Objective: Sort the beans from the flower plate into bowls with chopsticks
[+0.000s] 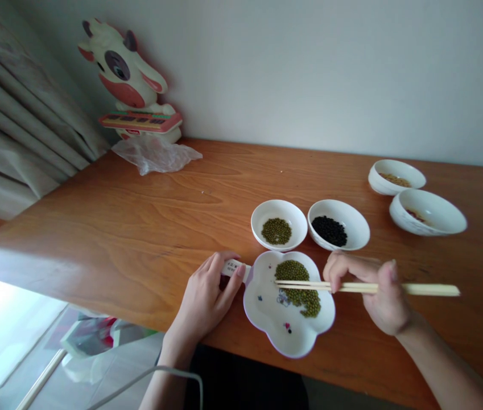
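My right hand point(373, 293) is closed on a pair of wooden chopsticks point(426, 289), held level, with their tips over the green beans point(298, 287) in a white flower-shaped plate point(267, 313) near the table's front edge. My left hand point(207, 296) rests on the table at the plate's left rim, its fingers curled over a small white object point(233, 266) I cannot make out. Just behind the plate stand a white bowl of green beans point(279, 224) and a white bowl of black beans point(338, 224).
Two more white bowls point(396, 176) point(427, 212) stand at the back right of the wooden table point(139, 228). A cow-shaped toy point(132, 85) and a crumpled plastic bag point(156, 154) sit at the back left by the wall. Curtains hang at left.
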`<state>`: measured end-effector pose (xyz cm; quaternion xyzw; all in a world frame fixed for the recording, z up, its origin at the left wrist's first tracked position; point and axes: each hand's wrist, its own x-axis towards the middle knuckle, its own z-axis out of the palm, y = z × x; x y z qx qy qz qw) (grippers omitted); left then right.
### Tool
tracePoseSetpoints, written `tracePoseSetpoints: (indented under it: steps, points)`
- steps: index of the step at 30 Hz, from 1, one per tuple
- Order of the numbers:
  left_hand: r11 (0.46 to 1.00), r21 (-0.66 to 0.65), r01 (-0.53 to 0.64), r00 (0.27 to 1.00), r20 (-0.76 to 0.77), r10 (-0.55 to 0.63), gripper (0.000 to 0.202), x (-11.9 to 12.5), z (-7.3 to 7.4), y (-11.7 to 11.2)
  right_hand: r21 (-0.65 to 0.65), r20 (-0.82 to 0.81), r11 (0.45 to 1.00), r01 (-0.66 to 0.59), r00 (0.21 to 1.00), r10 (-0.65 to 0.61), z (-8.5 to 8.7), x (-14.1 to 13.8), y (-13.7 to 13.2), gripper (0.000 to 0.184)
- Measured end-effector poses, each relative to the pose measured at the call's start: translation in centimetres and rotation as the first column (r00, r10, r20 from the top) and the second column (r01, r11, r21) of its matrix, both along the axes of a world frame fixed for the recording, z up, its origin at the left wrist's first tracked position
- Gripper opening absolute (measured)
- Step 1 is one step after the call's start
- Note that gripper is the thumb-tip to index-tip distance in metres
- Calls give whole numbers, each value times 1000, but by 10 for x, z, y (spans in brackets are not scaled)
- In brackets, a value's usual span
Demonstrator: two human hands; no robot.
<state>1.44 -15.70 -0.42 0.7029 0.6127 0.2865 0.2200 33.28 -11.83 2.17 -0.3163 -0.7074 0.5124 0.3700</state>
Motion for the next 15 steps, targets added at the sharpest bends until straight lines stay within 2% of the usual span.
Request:
tracePoseSetpoints:
  steps: [15]
  points:
    - [1000, 27, -5, 1000, 1, 5, 25, 1, 2, 0, 6, 18, 1000, -5, 1000, 5, -5, -2, -2, 75]
